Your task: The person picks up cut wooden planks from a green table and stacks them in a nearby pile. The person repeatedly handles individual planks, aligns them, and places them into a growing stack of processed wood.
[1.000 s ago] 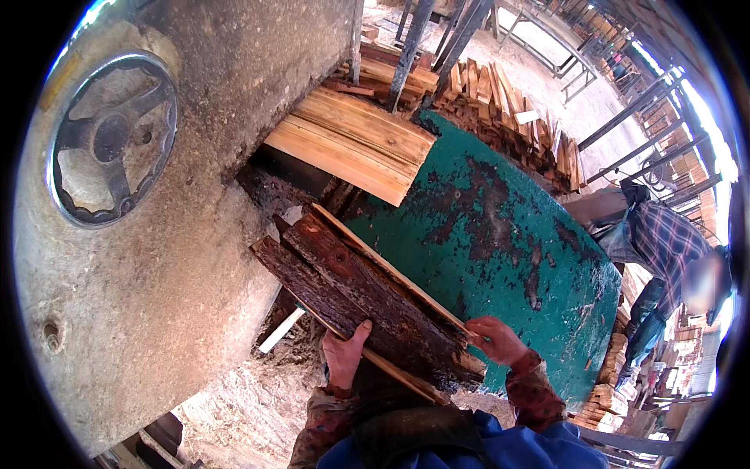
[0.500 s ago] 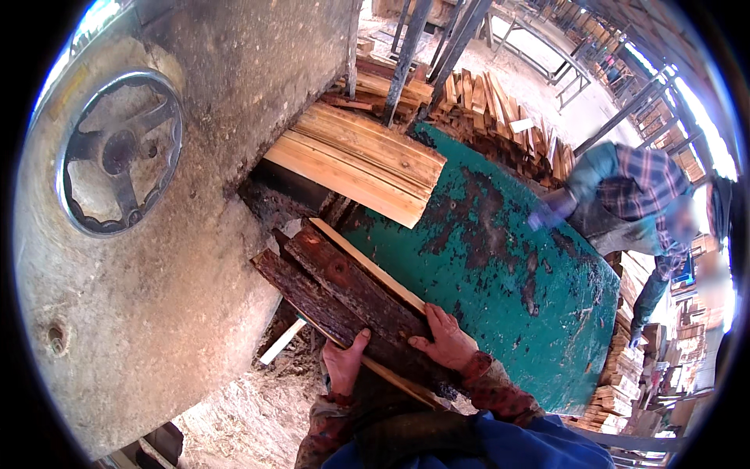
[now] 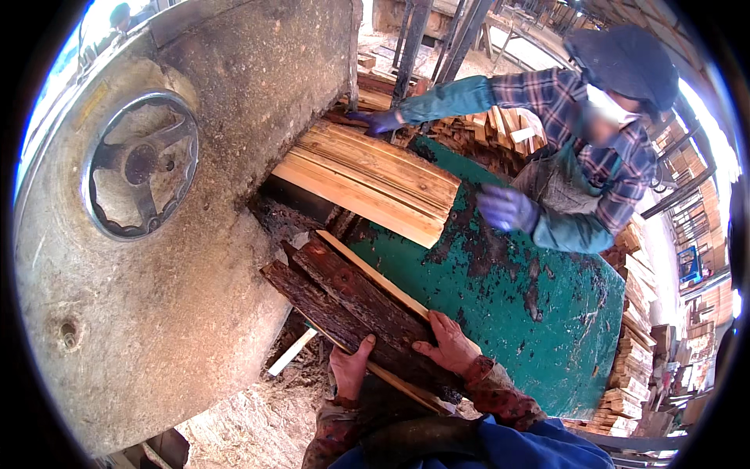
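The left hand (image 3: pixel 349 367) grips the near end of the bark slabs (image 3: pixel 351 309) from below and the right hand (image 3: pixel 451 345) lies flat and open on top, the bundle resting at the near left edge of the green worktop (image 3: pixel 531 313). Pushed unevenly, the loose slabs could splay or slide off that edge (bark is crumbly). Beyond lie stacked pale boards (image 3: pixel 375 180) beside the big grey machine housing (image 3: pixel 156 273), where a co-worker's gloved hand (image 3: pixel 504 207) hovers over the worktop, possibly in the way.
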Motion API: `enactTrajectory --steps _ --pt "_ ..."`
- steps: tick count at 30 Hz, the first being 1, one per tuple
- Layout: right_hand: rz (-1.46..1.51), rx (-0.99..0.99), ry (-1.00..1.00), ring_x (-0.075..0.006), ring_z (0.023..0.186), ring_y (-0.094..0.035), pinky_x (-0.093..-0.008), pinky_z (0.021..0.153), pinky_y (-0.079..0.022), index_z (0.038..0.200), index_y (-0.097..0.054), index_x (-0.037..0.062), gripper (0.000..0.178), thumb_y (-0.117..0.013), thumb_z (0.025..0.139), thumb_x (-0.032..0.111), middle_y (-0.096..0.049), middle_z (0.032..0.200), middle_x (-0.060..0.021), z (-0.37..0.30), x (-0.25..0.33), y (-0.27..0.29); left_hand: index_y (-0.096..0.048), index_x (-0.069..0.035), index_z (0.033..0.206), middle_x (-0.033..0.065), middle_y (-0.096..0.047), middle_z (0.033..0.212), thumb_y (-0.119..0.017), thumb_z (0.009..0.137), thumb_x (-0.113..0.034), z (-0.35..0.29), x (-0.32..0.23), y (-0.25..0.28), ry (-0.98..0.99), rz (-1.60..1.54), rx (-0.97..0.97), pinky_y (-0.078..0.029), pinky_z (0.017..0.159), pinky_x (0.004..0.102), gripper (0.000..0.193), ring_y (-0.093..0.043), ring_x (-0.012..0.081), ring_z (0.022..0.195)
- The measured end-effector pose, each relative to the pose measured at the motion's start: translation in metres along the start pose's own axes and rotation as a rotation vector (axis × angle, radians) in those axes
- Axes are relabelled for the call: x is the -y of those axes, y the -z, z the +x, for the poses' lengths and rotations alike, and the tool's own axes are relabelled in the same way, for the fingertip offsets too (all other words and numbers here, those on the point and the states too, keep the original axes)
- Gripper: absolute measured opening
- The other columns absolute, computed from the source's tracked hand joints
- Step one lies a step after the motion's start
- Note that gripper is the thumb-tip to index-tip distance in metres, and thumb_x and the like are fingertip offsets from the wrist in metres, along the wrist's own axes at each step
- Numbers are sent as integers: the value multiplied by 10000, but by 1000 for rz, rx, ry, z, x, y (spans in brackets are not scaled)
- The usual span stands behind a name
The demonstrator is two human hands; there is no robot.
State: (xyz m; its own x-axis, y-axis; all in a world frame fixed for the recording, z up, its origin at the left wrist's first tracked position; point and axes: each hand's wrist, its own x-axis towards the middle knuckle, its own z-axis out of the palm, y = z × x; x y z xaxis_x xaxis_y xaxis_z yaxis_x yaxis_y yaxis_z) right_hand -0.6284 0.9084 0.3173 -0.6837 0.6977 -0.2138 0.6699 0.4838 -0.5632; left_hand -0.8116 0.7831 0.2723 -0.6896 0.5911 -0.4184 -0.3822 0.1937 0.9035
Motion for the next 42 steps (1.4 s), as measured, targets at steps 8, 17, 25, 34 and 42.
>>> enactTrajectory --steps 8,17,25,34,42 --pt "54 -55 30 -399 1236 -456 -430 1046 -384 1340 -428 -70 763 -704 831 427 -455 1343 -240 -6 -1 3 -624 77 1111 102 -682 1044 -817 760 -166 2 8 1 -3 -57 22 -505 834 313 469 -629 171 907" --pt "6 -132 82 -375 1185 -525 -399 961 -466 1305 -484 -36 638 -714 843 339 -477 1331 -203 -32 24 22 -627 84 1090 97 -683 1026 -823 757 -178 3 17 2 -30 -63 -2 -499 835 308 466 -622 171 899" --pt "87 -284 74 -387 1105 -562 -419 909 -491 1271 -521 -26 559 -739 814 213 -504 1275 -198 -51 28 30 -592 100 1138 122 -663 1066 -838 743 -225 1 10 2 -42 27 -14 -488 852 327 568 -603 193 929" --pt "143 -356 -38 -386 1072 -570 -412 878 -502 1254 -524 -32 525 -719 818 184 -524 1240 -205 -64 0 31 -575 147 1155 210 -652 1099 -804 754 -293 2 6 -3 6 226 -55 -485 881 394 639 -616 291 962" --pt "10 -626 -163 -383 934 -623 -422 778 -536 1161 -596 11 435 -737 796 202 -609 1078 -187 -97 -59 43 -523 130 1251 198 -588 1201 -743 822 -339 11 35 10 78 233 -68 -496 879 391 673 -587 267 978"
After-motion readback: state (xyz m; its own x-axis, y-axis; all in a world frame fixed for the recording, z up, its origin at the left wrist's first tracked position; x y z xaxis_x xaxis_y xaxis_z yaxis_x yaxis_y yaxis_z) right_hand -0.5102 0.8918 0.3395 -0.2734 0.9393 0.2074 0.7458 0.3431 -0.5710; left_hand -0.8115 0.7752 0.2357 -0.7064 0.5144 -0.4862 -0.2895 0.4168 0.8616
